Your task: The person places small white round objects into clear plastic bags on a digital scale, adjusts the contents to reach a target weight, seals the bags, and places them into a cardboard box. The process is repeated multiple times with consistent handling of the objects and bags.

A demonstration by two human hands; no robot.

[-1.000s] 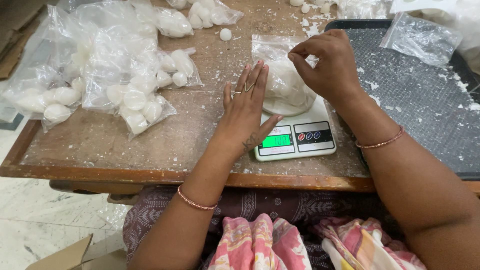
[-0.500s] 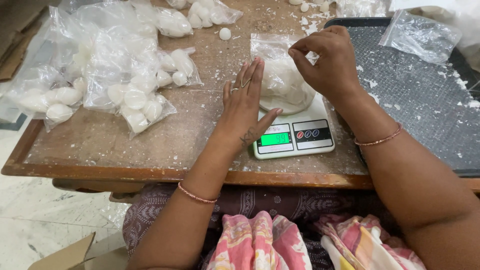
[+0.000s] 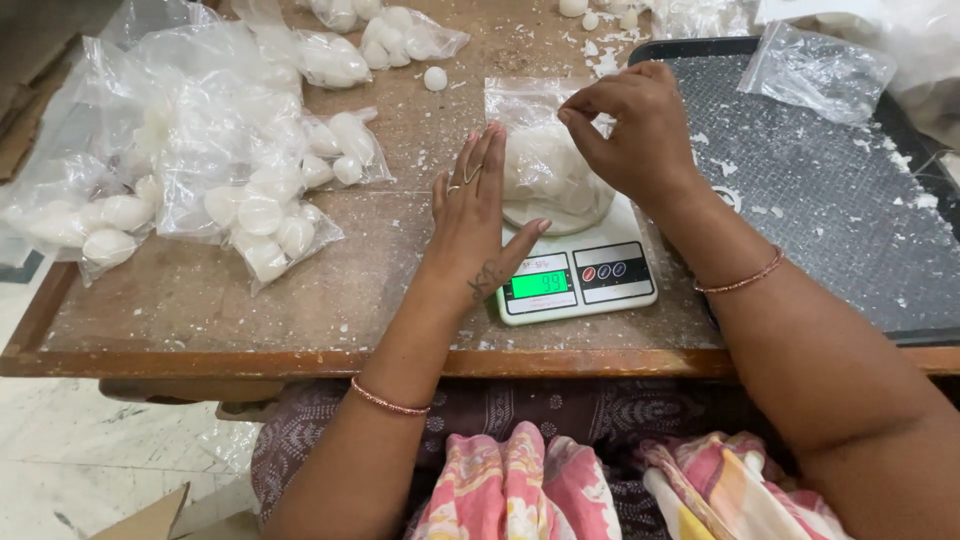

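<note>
Clear plastic bag (image 3: 545, 165) sits on the scale (image 3: 578, 272); flat left hand (image 3: 478, 215) touches its left side, right hand (image 3: 625, 130) pinches its top.

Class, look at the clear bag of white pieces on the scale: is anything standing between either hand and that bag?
Nothing visible does. The left hand lies flat against the bag on the scale; the right hand pinches at its top edge.

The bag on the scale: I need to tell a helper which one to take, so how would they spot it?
Find the wooden table, then the small white scale with a lit green display near its front edge. The clear bag of white lumps sits on it, between the left hand and right hand. The other bags lie heaped on bare wood farther left.
</note>
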